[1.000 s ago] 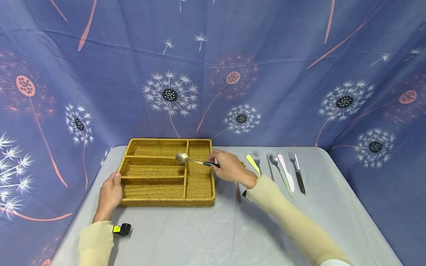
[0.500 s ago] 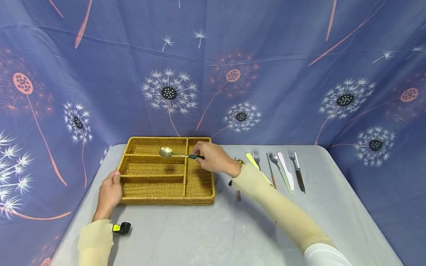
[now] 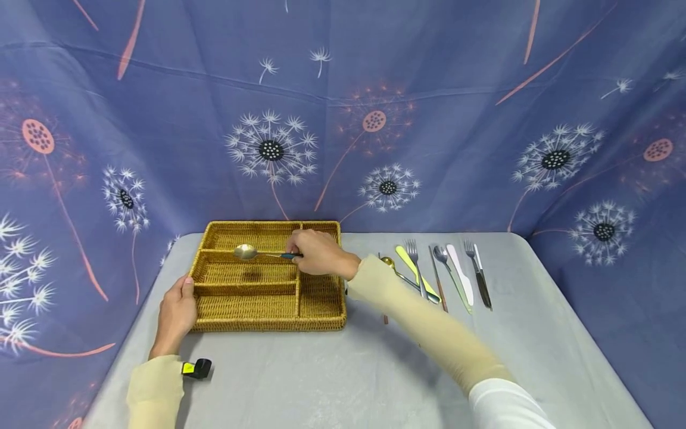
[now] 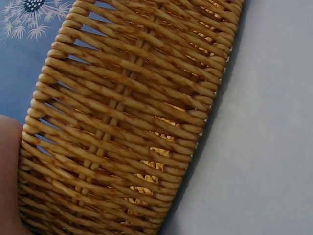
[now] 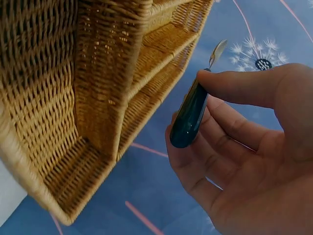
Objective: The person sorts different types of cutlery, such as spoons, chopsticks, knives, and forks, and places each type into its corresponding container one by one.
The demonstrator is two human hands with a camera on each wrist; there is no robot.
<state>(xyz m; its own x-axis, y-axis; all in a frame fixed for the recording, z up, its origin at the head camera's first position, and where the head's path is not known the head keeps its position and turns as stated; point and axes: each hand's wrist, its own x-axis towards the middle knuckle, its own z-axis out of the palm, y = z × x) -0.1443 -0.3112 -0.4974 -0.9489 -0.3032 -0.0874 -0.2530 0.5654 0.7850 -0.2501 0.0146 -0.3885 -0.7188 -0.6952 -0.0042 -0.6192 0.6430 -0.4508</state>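
Note:
My right hand (image 3: 318,253) pinches a spoon (image 3: 245,252) by its dark teal handle, thumb on one side and fingers on the other. The bowl points left, over the middle long compartment of a wicker cutlery tray (image 3: 268,326); a small shadow falls below it. In the right wrist view the handle (image 5: 188,115) fills the foreground, with the spoon's bowl beyond. My left hand (image 3: 178,307) holds the tray's left side, its thumb at the rim. The left wrist view shows mostly the woven outer wall (image 4: 122,117), with part of that hand at the left edge.
Cutlery lies on the grey table right of the tray: a gold-bowled spoon (image 3: 388,261), a fork (image 3: 412,253), a yellow utensil (image 3: 404,257), a green-handled spoon (image 3: 442,256), a white knife (image 3: 462,280) and another fork (image 3: 470,252). A patterned cloth (image 3: 332,149) hangs behind.
My right hand has carried the spoon leftward, from the tray's right compartment to over its long compartments. More cutlery shows behind the arm. The left hand keeps its place on the tray.

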